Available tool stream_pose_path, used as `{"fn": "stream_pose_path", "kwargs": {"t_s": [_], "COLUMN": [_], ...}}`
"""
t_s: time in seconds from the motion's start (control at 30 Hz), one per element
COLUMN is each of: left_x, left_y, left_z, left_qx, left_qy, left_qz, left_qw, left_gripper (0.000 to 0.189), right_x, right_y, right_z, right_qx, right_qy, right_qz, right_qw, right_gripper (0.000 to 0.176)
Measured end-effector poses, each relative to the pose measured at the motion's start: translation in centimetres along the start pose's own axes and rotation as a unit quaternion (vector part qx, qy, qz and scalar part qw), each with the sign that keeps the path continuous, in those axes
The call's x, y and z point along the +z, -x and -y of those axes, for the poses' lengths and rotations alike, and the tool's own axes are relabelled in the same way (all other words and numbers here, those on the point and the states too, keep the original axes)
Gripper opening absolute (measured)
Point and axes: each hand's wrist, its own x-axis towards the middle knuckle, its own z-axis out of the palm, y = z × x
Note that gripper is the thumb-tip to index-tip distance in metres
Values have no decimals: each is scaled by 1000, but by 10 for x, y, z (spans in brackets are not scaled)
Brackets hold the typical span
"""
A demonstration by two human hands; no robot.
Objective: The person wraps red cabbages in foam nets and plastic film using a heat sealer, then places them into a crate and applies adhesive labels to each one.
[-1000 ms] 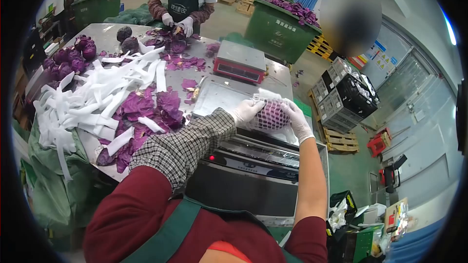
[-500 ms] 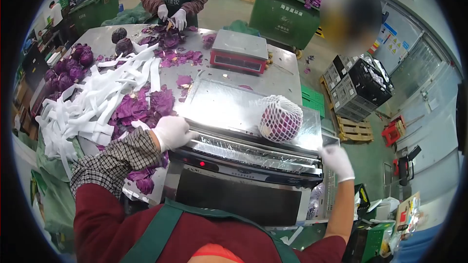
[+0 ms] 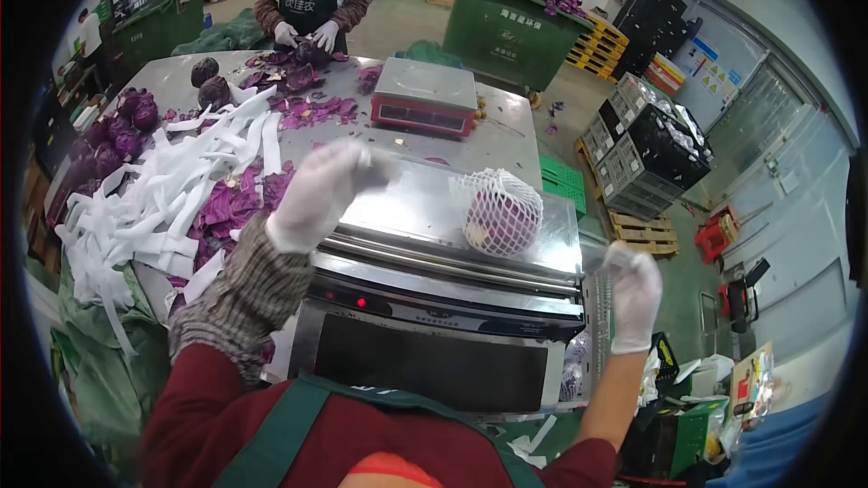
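Note:
A purple cabbage (image 3: 500, 221) in a white foam net sits on the metal top of a film wrapping machine (image 3: 434, 285). My left hand (image 3: 321, 194), white-gloved and blurred by motion, is raised over the machine's left end with its fingers pinched together. At the right end, my right hand (image 3: 633, 294), also gloved, is closed with its fingertips together. Both hands seem to grip the clear cling film by its edge, though the film barely shows between them. The bare rollers (image 3: 452, 262) lie in front of the cabbage.
White foam strips (image 3: 181, 190) and loose purple leaves (image 3: 231, 203) are heaped on the left. Unwrapped cabbages (image 3: 117, 136) lie beyond. A scale (image 3: 423, 99) stands behind the machine. Across the table, a co-worker's gloved hands (image 3: 307, 36) handle a cabbage. Crates (image 3: 651, 145) stand at right.
Both hands have lifted from the machine's front edge, the left one farther up and forward. The crumpled film along that edge is gone from there. The netted cabbage stays on the machine top.

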Motion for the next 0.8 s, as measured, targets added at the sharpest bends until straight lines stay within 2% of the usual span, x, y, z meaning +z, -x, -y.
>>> {"fn": "stream_pose_path", "kwargs": {"t_s": [0.03, 0.07, 0.1, 0.13, 0.17, 0.2, 0.23, 0.3, 0.33, 0.37, 0.43, 0.47, 0.5, 0.57, 0.63, 0.67, 0.7, 0.77, 0.8], "left_x": [15, 19, 24, 40, 38, 36, 20, 32, 37, 36, 28, 32, 41, 55, 44, 45, 45, 34, 28], "left_y": [-15, -33, -49, -53, -57, -61, -75, -82, -81, -83, -91, -75, -53, -6, 34, 50, 66, 87, 100], "left_z": [2, 22, 40, 44, 67, 91, 132, 128, 128, 131, 127, 105, 75, 44, 50, 35, 24, 38, 48], "left_qx": [60, 115, 171, 98, 96, 105, 176, 11, -78, -86, -110, -73, -163, -220, -177, -329, -473, -646, -657], "left_qy": [29, -109, -244, -276, -390, -494, -658, -502, -407, -287, -294, -367, -275, -214, -309, -272, -225, -185, -158], "left_qz": [-21, 45, 109, 207, 248, 290, 261, 216, 191, 158, 114, 124, 206, 207, 208, 223, 239, 253, 272], "left_qw": [998, 986, 948, 933, 882, 813, 684, 837, 890, 941, 943, 919, 925, 929, 911, 876, 818, 696, 686], "left_gripper": [18, 22, 32, 63, 85, 108, 118, 121, 123, 119, 116, 107, 90, 73, 63, 64, 67, 72, 82], "right_x": [9, 21, 28, 12, -1, 14, 32, 45, 47, 51, 63, 71, 88, 110, 96, 102, 110, 107, 96], "right_y": [-13, -29, -39, -51, -61, -57, -53, -67, -70, -73, -82, -71, -49, -3, 37, 57, 81, 125, 146], "right_z": [-2, -8, -15, -47, -74, -78, -84, -105, -111, -109, -104, -91, -62, -35, -36, -29, -26, -56, -79], "right_qx": [-17, -36, -58, -63, -68, -86, -102, -51, -19, 18, 92, 68, 119, 168, 184, 280, 375, 465, 522], "right_qy": [79, 158, 236, 286, 335, 403, 468, 371, 319, 299, 256, 314, 309, 331, 415, 390, 363, 252, 133], "right_qz": [-13, -25, -37, 57, 152, 209, 263, 239, 224, 194, 134, 151, 205, 219, 274, 272, 265, 249, 226], "right_qw": [997, 986, 969, 954, 927, 887, 838, 896, 921, 934, 953, 935, 921, 903, 848, 834, 811, 811, 812], "right_gripper": [16, 18, 23, 37, 54, 68, 82, 83, 83, 83, 82, 76, 62, 54, 55, 55, 56, 53, 54]}}
